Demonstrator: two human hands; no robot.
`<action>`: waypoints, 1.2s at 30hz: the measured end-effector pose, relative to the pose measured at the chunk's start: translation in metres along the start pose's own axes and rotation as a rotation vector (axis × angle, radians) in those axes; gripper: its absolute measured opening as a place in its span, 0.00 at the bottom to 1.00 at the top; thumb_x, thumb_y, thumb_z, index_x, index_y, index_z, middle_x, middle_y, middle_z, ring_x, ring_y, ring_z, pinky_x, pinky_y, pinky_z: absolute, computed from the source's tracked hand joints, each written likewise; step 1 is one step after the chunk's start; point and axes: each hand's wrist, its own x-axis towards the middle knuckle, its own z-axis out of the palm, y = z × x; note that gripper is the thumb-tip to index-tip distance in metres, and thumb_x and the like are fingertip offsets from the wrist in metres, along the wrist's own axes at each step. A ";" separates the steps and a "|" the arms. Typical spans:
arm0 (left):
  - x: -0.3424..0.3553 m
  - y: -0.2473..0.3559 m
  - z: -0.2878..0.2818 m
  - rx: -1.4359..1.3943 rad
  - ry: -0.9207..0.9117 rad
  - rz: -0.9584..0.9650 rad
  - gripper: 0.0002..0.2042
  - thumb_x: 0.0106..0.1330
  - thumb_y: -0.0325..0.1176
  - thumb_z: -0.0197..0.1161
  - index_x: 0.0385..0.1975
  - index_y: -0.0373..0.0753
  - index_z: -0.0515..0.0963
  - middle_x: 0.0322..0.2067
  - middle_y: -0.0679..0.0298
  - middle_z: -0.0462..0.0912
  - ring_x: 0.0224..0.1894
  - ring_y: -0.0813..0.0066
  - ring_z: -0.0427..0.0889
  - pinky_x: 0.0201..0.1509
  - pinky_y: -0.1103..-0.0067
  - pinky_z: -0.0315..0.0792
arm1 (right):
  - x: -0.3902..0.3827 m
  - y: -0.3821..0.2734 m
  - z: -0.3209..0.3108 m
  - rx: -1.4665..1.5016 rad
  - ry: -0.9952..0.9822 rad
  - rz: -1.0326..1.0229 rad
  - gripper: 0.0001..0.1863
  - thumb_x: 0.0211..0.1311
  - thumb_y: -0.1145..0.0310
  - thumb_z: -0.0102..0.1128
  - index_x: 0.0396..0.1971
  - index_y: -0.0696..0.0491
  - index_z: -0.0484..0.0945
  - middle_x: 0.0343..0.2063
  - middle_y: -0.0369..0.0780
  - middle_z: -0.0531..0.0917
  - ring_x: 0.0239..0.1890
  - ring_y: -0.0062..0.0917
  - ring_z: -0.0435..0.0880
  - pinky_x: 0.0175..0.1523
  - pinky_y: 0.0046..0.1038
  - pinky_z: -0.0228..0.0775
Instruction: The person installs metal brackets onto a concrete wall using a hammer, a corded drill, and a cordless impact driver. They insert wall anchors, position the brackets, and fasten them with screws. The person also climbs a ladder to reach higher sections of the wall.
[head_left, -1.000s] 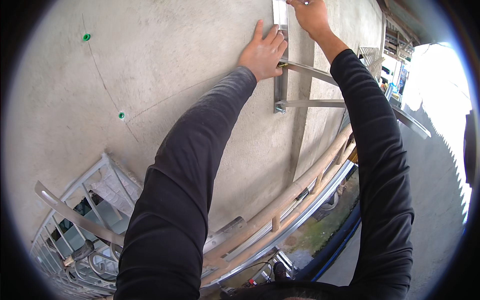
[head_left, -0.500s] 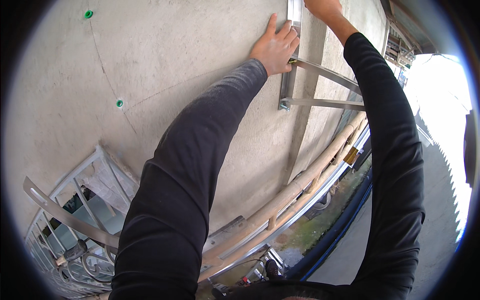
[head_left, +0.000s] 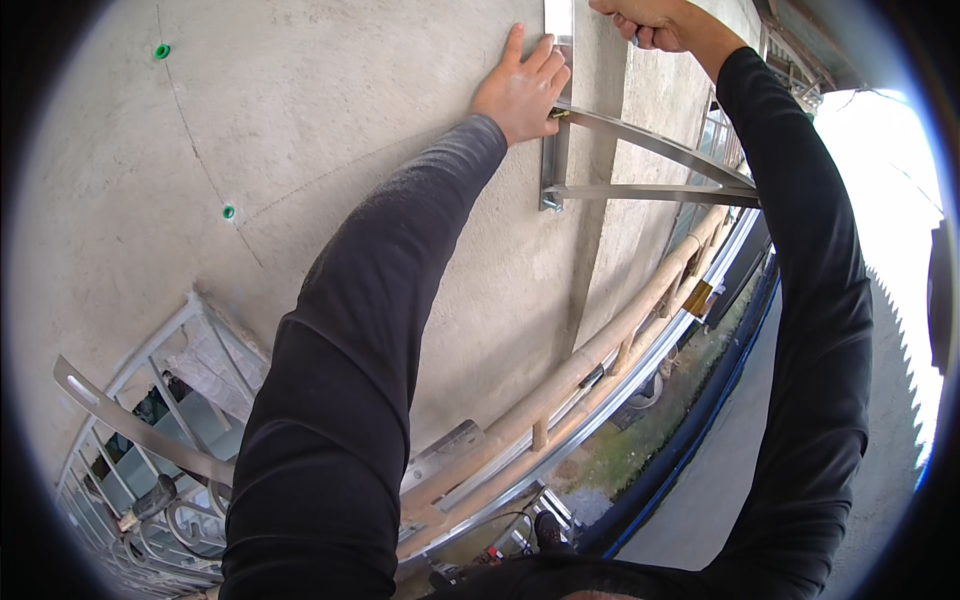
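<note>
Leaving bare wall open beyond its edge, a bamboo ladder slants nearby. Farther, the metal bracket stands on that wall, left hand flat over its left edge, grip released; right hand curls beyond, its hold impossible to tell.

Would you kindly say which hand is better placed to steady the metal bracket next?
Probably the left hand: it spreads over the wall and metal bracket, while the right hand is curled near the top edge.
</note>
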 end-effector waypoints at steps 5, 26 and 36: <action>0.001 0.000 -0.001 -0.046 -0.048 0.008 0.38 0.54 0.65 0.72 0.59 0.43 0.81 0.59 0.65 0.79 0.70 0.63 0.70 0.78 0.44 0.53 | 0.005 0.025 -0.003 0.041 -0.234 0.135 0.11 0.67 0.76 0.51 0.46 0.63 0.77 0.19 0.35 0.73 0.15 0.18 0.67 0.16 0.20 0.53; 0.000 0.001 0.002 0.006 0.033 -0.002 0.38 0.54 0.67 0.71 0.55 0.42 0.81 0.48 0.65 0.79 0.62 0.66 0.75 0.78 0.49 0.56 | 0.008 0.052 0.032 0.137 -0.401 0.030 0.11 0.73 0.75 0.58 0.49 0.65 0.81 0.28 0.38 0.81 0.26 0.21 0.77 0.27 0.20 0.69; -0.002 0.000 -0.006 -0.006 0.137 0.019 0.39 0.63 0.75 0.60 0.51 0.41 0.85 0.49 0.61 0.83 0.62 0.64 0.76 0.77 0.48 0.54 | -0.011 0.047 0.058 0.171 -0.377 -0.088 0.11 0.70 0.79 0.54 0.49 0.63 0.79 0.28 0.44 0.84 0.28 0.32 0.84 0.34 0.33 0.76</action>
